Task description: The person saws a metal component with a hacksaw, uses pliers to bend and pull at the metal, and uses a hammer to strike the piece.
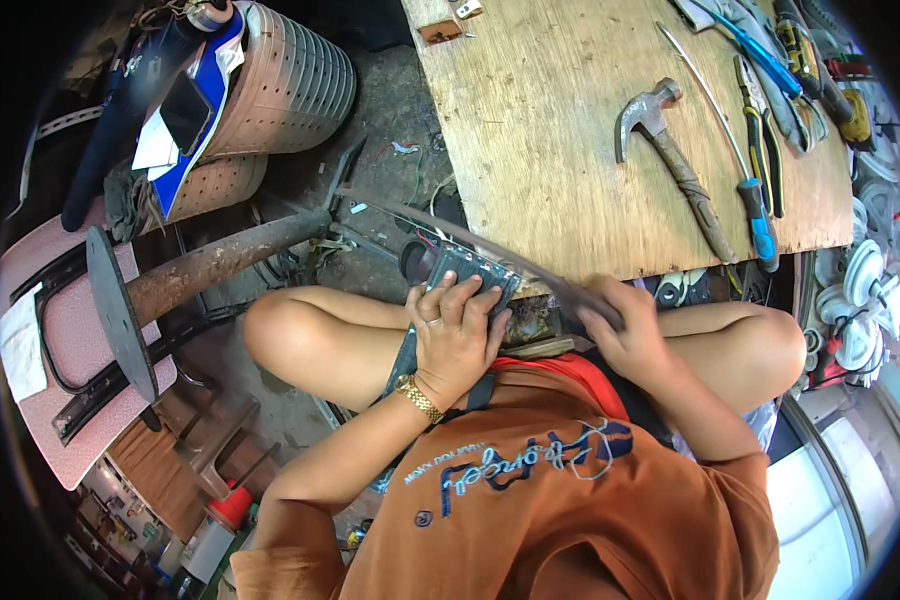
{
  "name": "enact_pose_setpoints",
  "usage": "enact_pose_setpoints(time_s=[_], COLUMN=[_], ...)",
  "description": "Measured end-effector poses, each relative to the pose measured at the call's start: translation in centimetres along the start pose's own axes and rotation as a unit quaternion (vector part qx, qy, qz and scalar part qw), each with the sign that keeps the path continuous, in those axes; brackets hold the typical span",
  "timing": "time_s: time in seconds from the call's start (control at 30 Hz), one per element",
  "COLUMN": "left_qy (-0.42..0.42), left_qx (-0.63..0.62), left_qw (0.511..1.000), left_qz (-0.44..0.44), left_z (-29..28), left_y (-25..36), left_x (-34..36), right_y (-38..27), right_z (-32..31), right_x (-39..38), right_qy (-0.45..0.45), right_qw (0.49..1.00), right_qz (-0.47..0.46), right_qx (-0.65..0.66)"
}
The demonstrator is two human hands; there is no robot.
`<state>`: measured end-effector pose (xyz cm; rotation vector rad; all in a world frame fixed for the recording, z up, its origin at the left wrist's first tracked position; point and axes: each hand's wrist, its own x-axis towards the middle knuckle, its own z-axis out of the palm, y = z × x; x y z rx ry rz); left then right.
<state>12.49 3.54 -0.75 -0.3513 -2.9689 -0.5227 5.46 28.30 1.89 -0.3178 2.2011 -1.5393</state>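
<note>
My left hand (455, 325) lies over a dark, flat, straight-edged piece (482, 264) on my lap, fingers bent across its top and holding it down. A row of pale marks runs along its far edge. My right hand (625, 325) is wrapped round the near end of a long, narrow, dark metal tool that looks like a file (490, 247). The file slants away to the upper left, its shaft passing along the piece's far edge. Whether it touches that edge, I cannot tell. A dark round part (417, 262) shows beside the piece's left end.
Ahead to the right, a wooden board (540, 130) bears a claw hammer (670, 150), a blue-handled screwdriver (757, 225) and yellow-black pliers (760, 135). On the left stand a rusty post with a round plate (120, 310), a pink chair (80, 440) and a perforated drum (290, 85).
</note>
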Motion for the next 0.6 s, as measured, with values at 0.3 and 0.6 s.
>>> enact_pose_setpoints(time_s=[0.3,0.6], left_qy=[0.009,-0.001], left_qx=[0.001,0.015], left_qw=[1.0,0.999], left_qz=[-0.017,-0.034], left_z=[0.1,0.5], left_y=[-0.2,-1.4], left_x=[-0.1,-0.1], right_y=[-0.7,4.1], right_z=[-5.3,-0.9], right_x=[-7.1,-1.6], right_qy=[-0.009,0.065], right_qw=[1.0,0.997], right_qz=[-0.001,0.0], right_qx=[-0.01,0.031])
